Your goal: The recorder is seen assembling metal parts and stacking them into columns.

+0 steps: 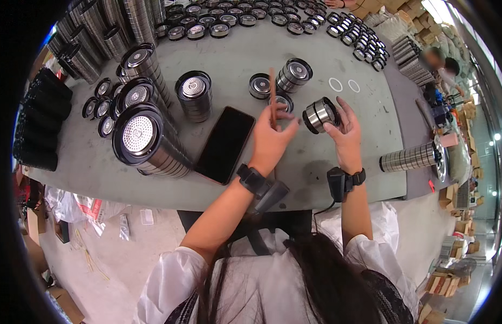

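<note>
My left hand [270, 141] is closed around a thin brown stick [272, 86] that points upward and away from me. To its right, my right hand [347, 137] grips a steel-and-black cup lid [320, 115], tilted above the table; it may be two lids stacked, I cannot tell. Just beyond my left fingers sits another round lid [284, 102], partly hidden by them. Farther back are a single lid [260, 85] and a short stack of lids [295, 74]. Two white rings [335, 84] lie flat on the table beyond my right hand. A black phone [225, 144] lies left of my left wrist.
Lid stacks [140, 137] stand on the left of the grey table [316, 183], with black stacks [43, 119] at its edge. Many lids [228, 20] cover the far side. A lid stack [410, 158] lies sideways at right. Another person's hand [337, 3] shows at the far edge.
</note>
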`<state>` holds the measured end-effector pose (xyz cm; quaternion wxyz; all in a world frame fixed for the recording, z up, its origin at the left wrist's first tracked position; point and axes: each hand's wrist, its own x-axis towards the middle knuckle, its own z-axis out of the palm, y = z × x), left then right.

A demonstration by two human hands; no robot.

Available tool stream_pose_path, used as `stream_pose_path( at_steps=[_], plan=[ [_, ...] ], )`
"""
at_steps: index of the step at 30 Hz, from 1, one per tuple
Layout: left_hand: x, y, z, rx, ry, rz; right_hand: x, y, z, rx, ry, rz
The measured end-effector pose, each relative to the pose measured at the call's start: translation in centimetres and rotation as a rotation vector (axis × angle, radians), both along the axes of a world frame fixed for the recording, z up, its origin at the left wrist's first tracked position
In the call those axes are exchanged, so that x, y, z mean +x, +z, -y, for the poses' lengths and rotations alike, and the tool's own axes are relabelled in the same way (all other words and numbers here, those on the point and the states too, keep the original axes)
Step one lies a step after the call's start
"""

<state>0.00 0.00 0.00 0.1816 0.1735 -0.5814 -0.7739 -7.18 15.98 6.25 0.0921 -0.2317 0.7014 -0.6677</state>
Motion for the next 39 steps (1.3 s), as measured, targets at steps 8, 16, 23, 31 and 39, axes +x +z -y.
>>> stream_pose_path(
  at_steps=[8,16,23,31,39],
  plan=[
    [0.5,0.2,-1.5,-0.112,-0.232,-0.169,2.3,-0.4,-0.1,-0.169,0.036,0.075],
    [0.7,0.8,-0.8,0.023,-0.355,-0.121,1.6,0.1,-1.7,-0.192,0.120,0.178],
    [0.7,0.5,-0.7,0.164,-0.412,-0.255,2.1,1.5,-2.0,-0.142,0.168,0.198],
    [1.5,1.0,0.2,0.220,-0.615,-0.166,0.7,2.1,-3.4,-0.282,0.084,0.035],
    [2.5,1.9,0.9,0.616,-0.781,-0.281,0.7,-2.3,-4.8,0.035,-0.112,-0.009]
  ],
)
